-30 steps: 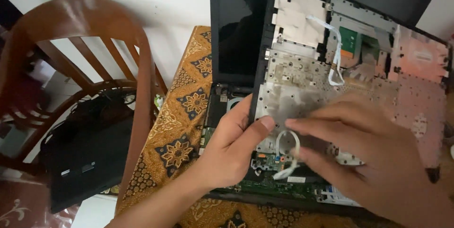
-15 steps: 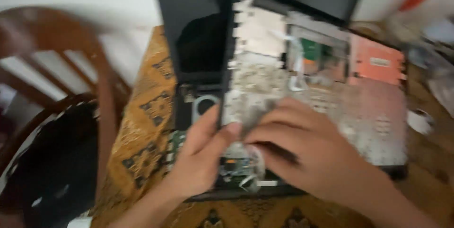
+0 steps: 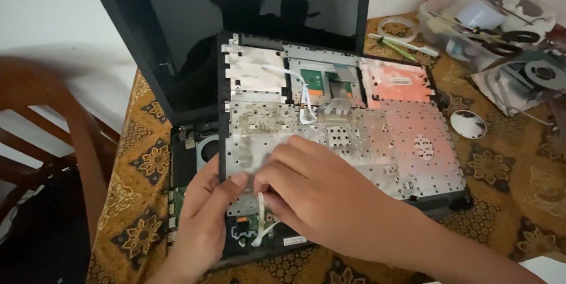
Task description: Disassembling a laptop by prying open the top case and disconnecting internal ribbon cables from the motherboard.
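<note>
We note our left hand point(image 3: 203, 216) steadying the perforated metal keyboard panel point(image 3: 354, 142) flipped over the opened laptop point(image 3: 194, 54), right hand point(image 3: 321, 195) pinching a flat white ribbon cable point(image 3: 260, 219) (thin, curled) at its front edge, patterned batik cloth point(image 3: 138, 190) beneath.

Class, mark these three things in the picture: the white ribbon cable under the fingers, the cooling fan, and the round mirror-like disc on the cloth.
white ribbon cable point(image 3: 260, 216), head view, its lower strip.
cooling fan point(image 3: 208, 148), head view, its exposed blades.
round disc point(image 3: 468, 124), head view, its shiny centre.
</note>
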